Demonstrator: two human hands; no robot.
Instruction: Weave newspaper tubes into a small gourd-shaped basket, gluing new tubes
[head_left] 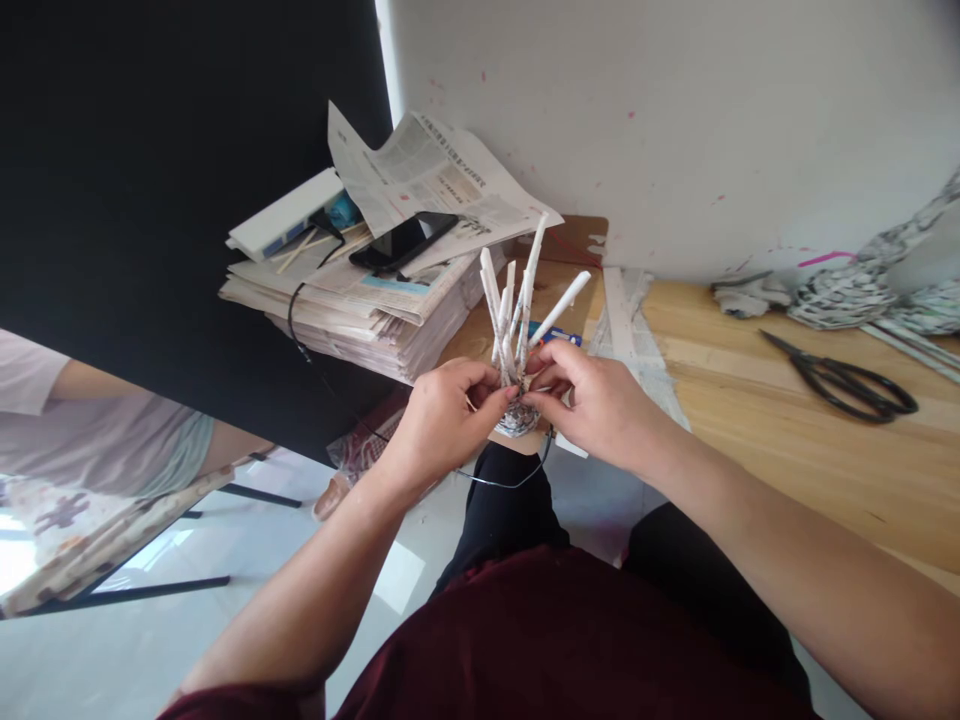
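A small woven paper basket is held in front of me at the table's near edge. Several rolled paper sticks rise from it, fanning upward, one leaning out to the right. My left hand pinches the weave on its left side, thumb and forefinger at the base of the sticks. On the other side my right hand is closed with its fingertips at the same spot, gripping the weave. Fingers hide what exactly lies between the fingertips.
Left of the basket is a newspaper stack bearing a phone, a white box and a black cable. Black scissors lie on the wooden table near woven paper pieces. A person sits at far left.
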